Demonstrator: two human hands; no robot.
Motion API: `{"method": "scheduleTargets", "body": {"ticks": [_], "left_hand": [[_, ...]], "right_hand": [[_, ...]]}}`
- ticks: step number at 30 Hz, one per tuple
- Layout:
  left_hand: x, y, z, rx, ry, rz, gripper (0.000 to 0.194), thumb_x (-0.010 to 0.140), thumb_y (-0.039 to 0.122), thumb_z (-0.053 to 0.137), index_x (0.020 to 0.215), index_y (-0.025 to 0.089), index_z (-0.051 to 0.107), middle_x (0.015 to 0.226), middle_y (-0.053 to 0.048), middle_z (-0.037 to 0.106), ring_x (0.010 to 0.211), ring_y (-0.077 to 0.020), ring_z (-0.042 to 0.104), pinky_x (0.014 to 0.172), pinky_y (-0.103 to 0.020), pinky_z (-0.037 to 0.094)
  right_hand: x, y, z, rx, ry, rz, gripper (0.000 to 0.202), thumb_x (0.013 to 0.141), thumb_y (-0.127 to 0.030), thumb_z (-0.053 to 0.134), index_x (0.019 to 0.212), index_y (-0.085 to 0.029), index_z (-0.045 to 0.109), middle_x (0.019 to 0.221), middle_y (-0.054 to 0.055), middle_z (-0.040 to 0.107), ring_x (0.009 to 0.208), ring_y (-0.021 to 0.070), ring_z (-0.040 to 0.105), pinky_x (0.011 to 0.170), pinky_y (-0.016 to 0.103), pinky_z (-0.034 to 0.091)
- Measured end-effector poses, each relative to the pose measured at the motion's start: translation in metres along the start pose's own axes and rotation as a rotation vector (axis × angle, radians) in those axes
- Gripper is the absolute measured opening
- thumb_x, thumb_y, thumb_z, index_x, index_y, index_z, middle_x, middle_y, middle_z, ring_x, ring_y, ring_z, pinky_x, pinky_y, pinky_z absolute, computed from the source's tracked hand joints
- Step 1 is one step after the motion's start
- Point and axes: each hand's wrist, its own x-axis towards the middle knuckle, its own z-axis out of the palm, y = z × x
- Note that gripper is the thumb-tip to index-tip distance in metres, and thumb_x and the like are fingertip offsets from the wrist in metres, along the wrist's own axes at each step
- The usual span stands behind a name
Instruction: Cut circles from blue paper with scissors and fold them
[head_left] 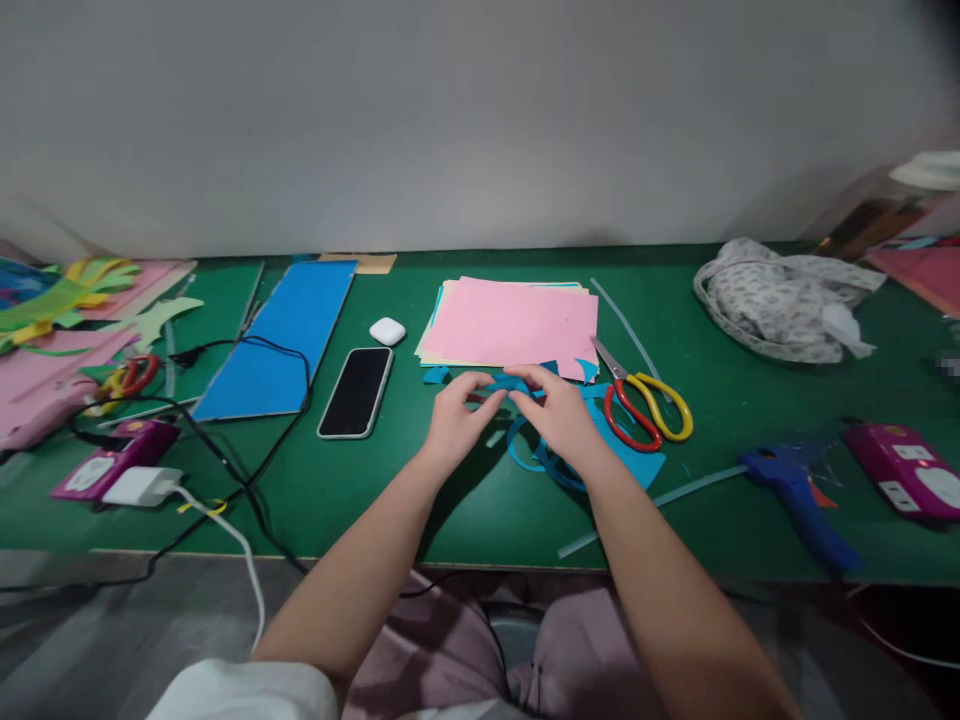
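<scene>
My left hand (463,408) and my right hand (551,405) meet over the table, both pinching a small blue paper piece (508,383) between thumbs and fingers. The fingers partly cover it, so its full shape is hidden. Blue paper strips (525,452) curl below my right hand. A flat blue paper sheet (634,462) lies under and beside my right wrist. Scissors (637,400) with one red and one yellow handle rest to the right, blades over the edge of a pink paper stack (517,322). A small blue scrap (436,375) sits by my left fingers.
A phone (356,393), a white case (388,331) and a blue board (281,340) lie left. Black cables (259,480) cross near a purple power strip (120,460). At right are a blue glue gun (799,500), another power strip (907,468) and a patterned cloth (780,300).
</scene>
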Motion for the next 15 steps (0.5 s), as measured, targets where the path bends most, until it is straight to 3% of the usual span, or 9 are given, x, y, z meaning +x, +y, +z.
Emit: {"method": "scheduleTargets", "body": {"ticks": [4, 8, 15], "left_hand": [[0.0012, 0.0030, -0.0006, -0.144, -0.008, -0.104, 0.023, 0.070, 0.033, 0.070, 0.082, 0.018, 0.056, 0.065, 0.004, 0.058, 0.059, -0.0100, 0.056, 0.060, -0.023, 0.048], [0.0021, 0.0068, -0.0015, -0.289, -0.020, -0.179, 0.033, 0.069, 0.036, 0.071, 0.088, 0.019, 0.049, 0.060, 0.008, 0.055, 0.052, -0.0080, 0.055, 0.053, -0.021, 0.049], [0.0008, 0.0101, -0.0021, -0.409, -0.067, -0.236, 0.053, 0.069, 0.034, 0.074, 0.112, 0.019, 0.046, 0.055, 0.011, 0.052, 0.047, -0.0067, 0.053, 0.051, -0.019, 0.049]], "right_hand": [[-0.0004, -0.0015, -0.0003, 0.055, -0.014, 0.051, 0.037, 0.078, -0.012, 0.054, 0.111, -0.020, 0.065, 0.087, 0.003, 0.066, 0.075, 0.0148, 0.060, 0.072, 0.030, 0.050], [-0.0017, -0.0051, 0.0007, 0.155, -0.074, 0.064, 0.041, 0.073, -0.011, 0.055, 0.113, -0.023, 0.059, 0.091, 0.001, 0.060, 0.063, 0.0102, 0.053, 0.067, 0.028, 0.049], [0.0013, -0.0025, 0.0020, 0.272, -0.012, 0.085, 0.004, 0.073, -0.018, 0.059, 0.075, -0.020, 0.062, 0.074, -0.001, 0.063, 0.068, 0.0135, 0.059, 0.066, 0.028, 0.049]]}}
